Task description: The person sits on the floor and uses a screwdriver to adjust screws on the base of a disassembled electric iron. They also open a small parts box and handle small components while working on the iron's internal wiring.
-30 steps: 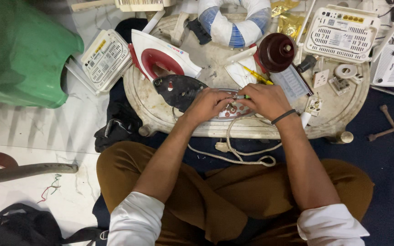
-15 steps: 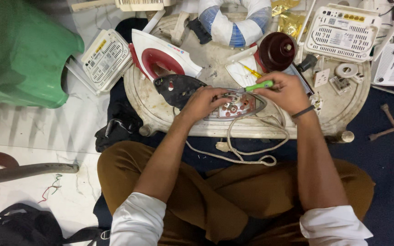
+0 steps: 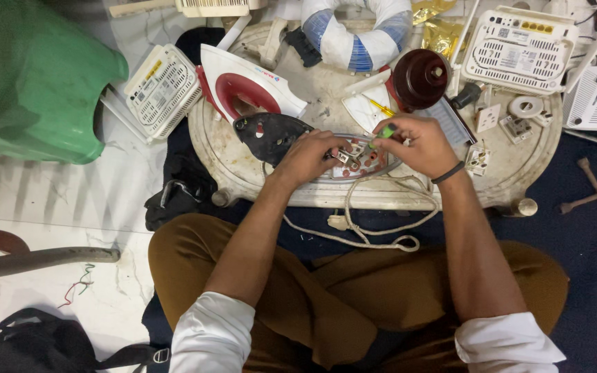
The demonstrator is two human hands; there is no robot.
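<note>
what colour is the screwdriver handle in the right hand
Green, seen in the head view: the screwdriver handle in the right hand.

A glossy white-and-red plastic iron shell [image 3: 247, 86] lay beside a matt dark metal soleplate [image 3: 271, 135] on a worn, stained tabletop [image 3: 395, 190]; a glossy green plastic stool [image 3: 43, 83] stood nearby.

Both forearms are reaching forward from rolled white sleeves, converging ahead of the crossed legs. The left hand [image 3: 312, 155] is pressing down with fingers curled. The right hand [image 3: 416, 144], a dark band circling its wrist, is pinching with thumb and fingers closed.
</note>
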